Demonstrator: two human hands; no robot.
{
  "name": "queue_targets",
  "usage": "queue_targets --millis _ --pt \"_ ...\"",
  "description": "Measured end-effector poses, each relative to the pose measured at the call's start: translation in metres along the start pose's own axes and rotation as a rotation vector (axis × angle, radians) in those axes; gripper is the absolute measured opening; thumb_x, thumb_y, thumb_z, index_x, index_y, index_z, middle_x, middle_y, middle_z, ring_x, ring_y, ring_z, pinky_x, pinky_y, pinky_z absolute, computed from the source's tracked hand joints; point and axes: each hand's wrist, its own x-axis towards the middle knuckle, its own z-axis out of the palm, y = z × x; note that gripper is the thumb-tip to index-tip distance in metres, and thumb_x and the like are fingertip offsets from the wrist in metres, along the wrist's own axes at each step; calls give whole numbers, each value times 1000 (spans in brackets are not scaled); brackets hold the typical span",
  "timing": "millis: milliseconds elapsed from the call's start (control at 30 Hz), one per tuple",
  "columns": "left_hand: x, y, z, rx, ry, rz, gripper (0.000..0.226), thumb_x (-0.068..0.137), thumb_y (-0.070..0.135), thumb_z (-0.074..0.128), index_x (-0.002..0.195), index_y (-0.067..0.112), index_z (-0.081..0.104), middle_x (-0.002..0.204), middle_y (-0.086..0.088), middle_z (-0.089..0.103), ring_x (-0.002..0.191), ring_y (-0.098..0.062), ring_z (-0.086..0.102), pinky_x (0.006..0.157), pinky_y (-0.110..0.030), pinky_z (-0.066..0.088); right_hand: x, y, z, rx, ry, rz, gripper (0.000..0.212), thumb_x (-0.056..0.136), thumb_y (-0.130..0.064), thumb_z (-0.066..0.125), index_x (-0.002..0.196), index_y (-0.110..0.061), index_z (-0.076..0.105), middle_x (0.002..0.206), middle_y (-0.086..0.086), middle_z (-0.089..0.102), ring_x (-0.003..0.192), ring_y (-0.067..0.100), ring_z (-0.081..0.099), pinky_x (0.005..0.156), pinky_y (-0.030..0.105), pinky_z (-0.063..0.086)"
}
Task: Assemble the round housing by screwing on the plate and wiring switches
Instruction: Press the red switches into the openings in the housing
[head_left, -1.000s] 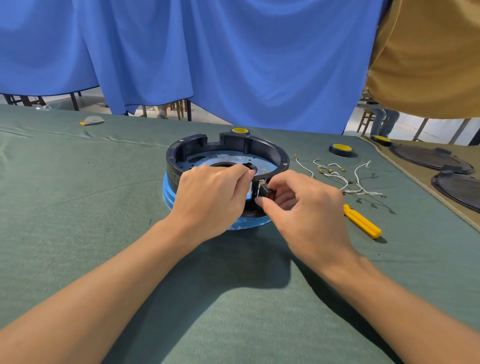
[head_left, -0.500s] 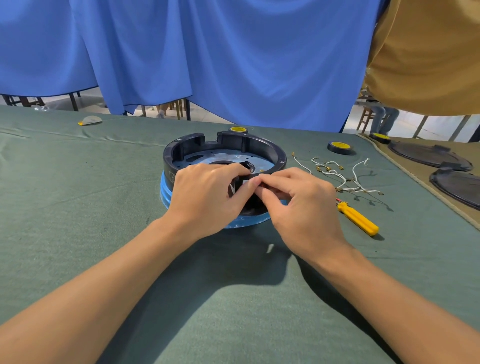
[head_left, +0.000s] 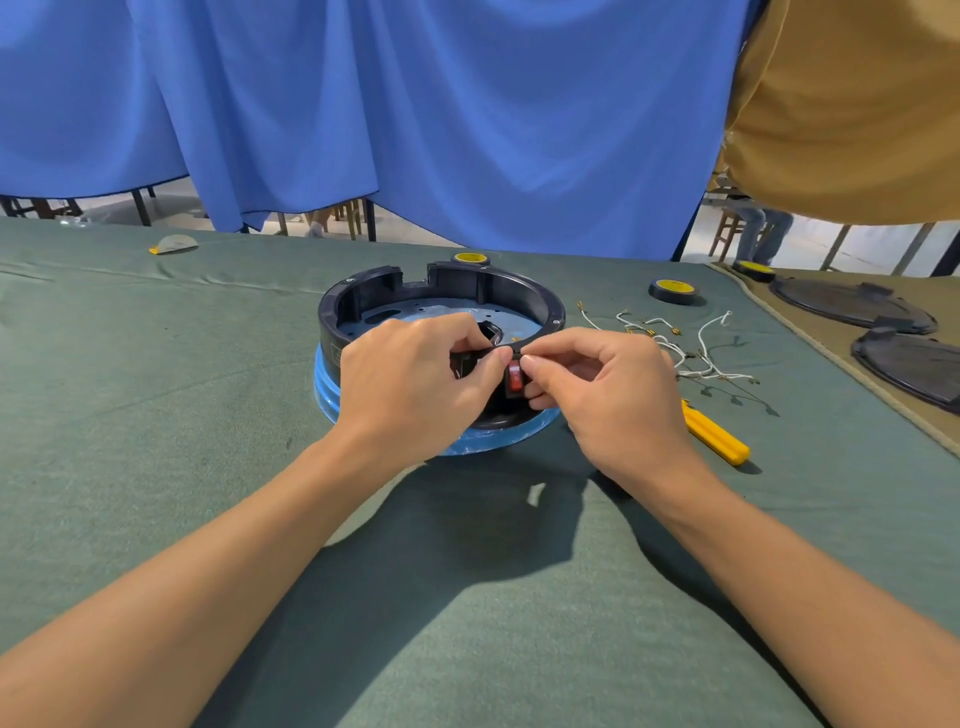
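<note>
Pinching red rocker switch (head_left: 514, 378) in round black plastic housing (head_left: 523, 294) wall, right hand (head_left: 615, 400); gripping housing rim, left hand (head_left: 415, 387).

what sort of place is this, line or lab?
Probably a small manual assembly workshop: a round housing getting a red switch on a cloth-covered table, loose terminal wires and a yellow-handled tool beside it, more black covers on the next table.

bright daylight | arm shadows toward viewer on cloth | sharp | wide-angle edge bending
</note>
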Motion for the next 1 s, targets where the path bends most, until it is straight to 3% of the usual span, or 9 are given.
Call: queue_targets --millis 167,333,500,767,1000 --pt "-1 0 0 -2 6 26 39 85 54 50 87 26 76 66 7 71 64 -20 63 60 -33 45 0 -1 -8 -124 -111 -54 23 79 0 70 95 -16 74 75 -1 73 70 11 69 76 35 58" --pt "-4 -4 1 32 27 79 40 87 54 49 87 23 75 64 6 70 63 -22 63 61 -30 40 -5 -3 -6 -243 -62 -195 21 78 0 74 96 -13 73 76 -6 70 77 4 65 70 19 54" --pt "-5 -4 1 40 36 119 38 87 52 53 86 20 74 62 7 68 59 -23 62 62 -28 34 -6 -2 -6 -265 -41 -210 17 78 0 74 92 -10 72 76 -7 69 79 0 63 68 8 49" --pt "-6 -3 -5 68 15 176 38 74 53 65 88 19 73 61 6 68 57 -25 62 66 -27 32 -7 0 -6 -329 -111 -257 28 78 3 69 99 -16 67 75 -7 67 78 5 62 70 21 52" --pt "-4 -5 -7 61 -43 170 44 79 59 58 95 20 73 64 6 70 64 -25 66 64 -29 39 -6 2 -1 -332 -41 -254 19 81 1 69 94 -13 71 78 -5 71 81 3 62 68 11 49"
